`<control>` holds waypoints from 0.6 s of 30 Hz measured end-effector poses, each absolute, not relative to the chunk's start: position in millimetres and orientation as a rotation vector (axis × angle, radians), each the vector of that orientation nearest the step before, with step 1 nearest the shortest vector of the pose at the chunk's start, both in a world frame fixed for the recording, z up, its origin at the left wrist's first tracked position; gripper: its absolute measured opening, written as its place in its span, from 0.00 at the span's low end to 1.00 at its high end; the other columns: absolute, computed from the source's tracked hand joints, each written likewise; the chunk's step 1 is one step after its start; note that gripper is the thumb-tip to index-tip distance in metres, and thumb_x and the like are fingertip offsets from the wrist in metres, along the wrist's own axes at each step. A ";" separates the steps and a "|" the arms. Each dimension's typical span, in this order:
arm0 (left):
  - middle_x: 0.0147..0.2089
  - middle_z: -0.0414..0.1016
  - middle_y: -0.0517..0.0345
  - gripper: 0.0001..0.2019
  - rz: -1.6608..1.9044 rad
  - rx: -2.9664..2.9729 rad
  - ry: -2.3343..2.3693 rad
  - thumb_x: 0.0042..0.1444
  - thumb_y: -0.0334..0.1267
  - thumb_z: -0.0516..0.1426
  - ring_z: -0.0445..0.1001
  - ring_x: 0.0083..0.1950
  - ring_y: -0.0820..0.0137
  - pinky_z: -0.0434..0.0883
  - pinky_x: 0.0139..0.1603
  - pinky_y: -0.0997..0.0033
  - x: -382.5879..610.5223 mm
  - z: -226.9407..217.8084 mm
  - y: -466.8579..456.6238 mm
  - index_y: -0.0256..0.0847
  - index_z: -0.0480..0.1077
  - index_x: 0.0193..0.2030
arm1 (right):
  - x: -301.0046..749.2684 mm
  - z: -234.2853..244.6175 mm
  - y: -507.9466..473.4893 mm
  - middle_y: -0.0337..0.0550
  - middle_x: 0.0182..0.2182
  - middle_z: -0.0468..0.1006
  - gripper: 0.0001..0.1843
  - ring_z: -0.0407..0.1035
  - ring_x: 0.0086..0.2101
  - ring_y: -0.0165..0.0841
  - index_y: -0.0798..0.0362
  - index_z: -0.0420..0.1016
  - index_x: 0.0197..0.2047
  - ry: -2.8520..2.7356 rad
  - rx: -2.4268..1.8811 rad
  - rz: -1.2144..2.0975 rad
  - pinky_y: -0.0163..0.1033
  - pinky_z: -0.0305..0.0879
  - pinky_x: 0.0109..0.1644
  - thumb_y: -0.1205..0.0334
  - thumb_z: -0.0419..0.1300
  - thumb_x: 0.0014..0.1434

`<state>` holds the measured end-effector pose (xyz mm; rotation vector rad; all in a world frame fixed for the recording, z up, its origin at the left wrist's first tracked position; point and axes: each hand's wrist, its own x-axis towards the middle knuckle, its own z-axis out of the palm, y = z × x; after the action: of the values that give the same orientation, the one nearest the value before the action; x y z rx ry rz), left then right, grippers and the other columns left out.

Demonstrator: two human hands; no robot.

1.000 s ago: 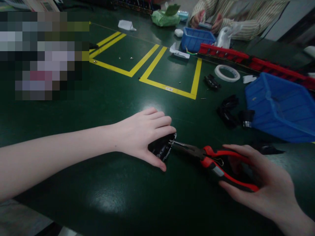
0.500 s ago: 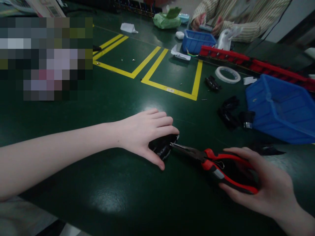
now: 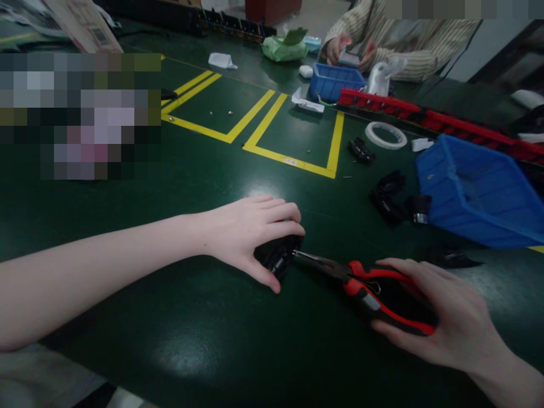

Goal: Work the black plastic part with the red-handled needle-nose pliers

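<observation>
My left hand point(image 3: 259, 232) is closed over a black plastic part point(image 3: 276, 258) and holds it against the green table. Its thumb lies on the near side and the fingers on the far side. In my right hand point(image 3: 446, 317) is a pair of needle-nose pliers point(image 3: 365, 289) with red and black handles. The pliers' slim jaws point left, and their tips meet the right edge of the black part. Whether the tips grip anything small there I cannot tell. Much of the part is hidden under my left palm.
Right of the pliers stands a large blue bin point(image 3: 480, 192), with black parts point(image 3: 389, 195) beside it. Behind them lie a tape roll point(image 3: 386, 135) and a long red rack point(image 3: 425, 119). Yellow tape lines point(image 3: 289, 162) mark the table. Across it, a person in striped sleeves point(image 3: 420, 51) holds something.
The black part is tilted slightly differently under my left hand, and the plier tips stay at its edge. The whole view has shifted a little.
</observation>
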<state>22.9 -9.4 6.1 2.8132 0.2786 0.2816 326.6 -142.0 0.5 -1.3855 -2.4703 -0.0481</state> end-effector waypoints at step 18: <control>0.57 0.66 0.39 0.36 0.226 2.796 0.242 0.54 0.58 0.58 0.68 0.53 0.57 0.64 0.50 0.62 21.5 7.4 -9.0 0.33 0.61 0.62 | 328.0 -5.1 -140.6 0.48 0.38 0.78 0.30 0.74 0.33 0.42 0.51 0.64 0.53 -2.427 -1.385 -0.046 0.46 0.70 0.31 0.45 0.61 0.51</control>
<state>21.5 -9.0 7.4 2.7964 0.2417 0.2259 328.0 -140.6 -5.1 -1.3853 -2.4271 -0.0455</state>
